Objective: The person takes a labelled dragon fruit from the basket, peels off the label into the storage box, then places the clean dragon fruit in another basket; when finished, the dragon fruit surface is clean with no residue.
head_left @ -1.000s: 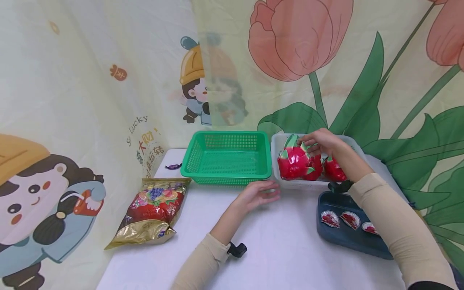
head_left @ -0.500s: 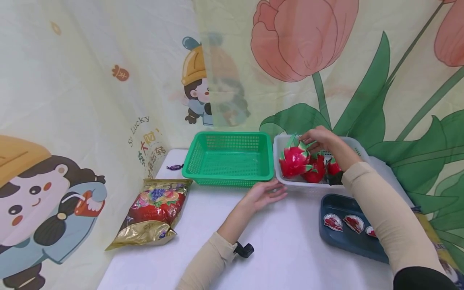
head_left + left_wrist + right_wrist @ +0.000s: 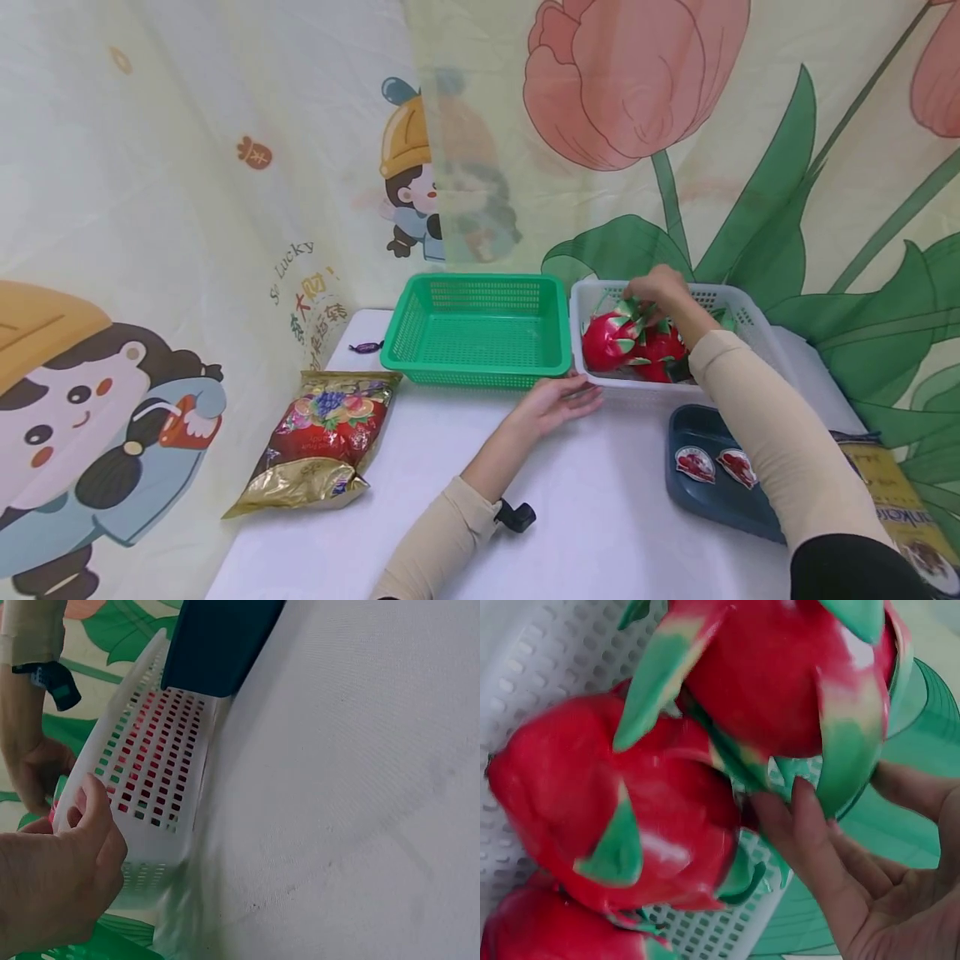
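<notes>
My right hand (image 3: 660, 292) reaches into the white perforated basket (image 3: 765, 333). Its thumb and fingers pinch the green leaf tips of a red dragon fruit (image 3: 772, 675), the leftmost one (image 3: 609, 342) in the head view. A second dragon fruit (image 3: 645, 810) lies right beside it, and a third (image 3: 547, 922) shows partly at the lower left of the right wrist view; my forearm hides most of that one in the head view. Loosely bent, the fingers of my left hand (image 3: 555, 404) touch the basket's front left corner at the rim (image 3: 94, 761).
A green basket (image 3: 480, 379) stands left of the white one. Nearer me on the right is a dark blue tray (image 3: 690, 500) with small red-and-white packets. A candy bag (image 3: 322, 442) and a purple wrapped candy (image 3: 366, 347) lie left; a yellow package (image 3: 892, 492) lies far right.
My right hand has come down onto the leaf tips of the left dragon fruit. My left hand has moved right, up to the white basket's corner. The view has shifted slightly.
</notes>
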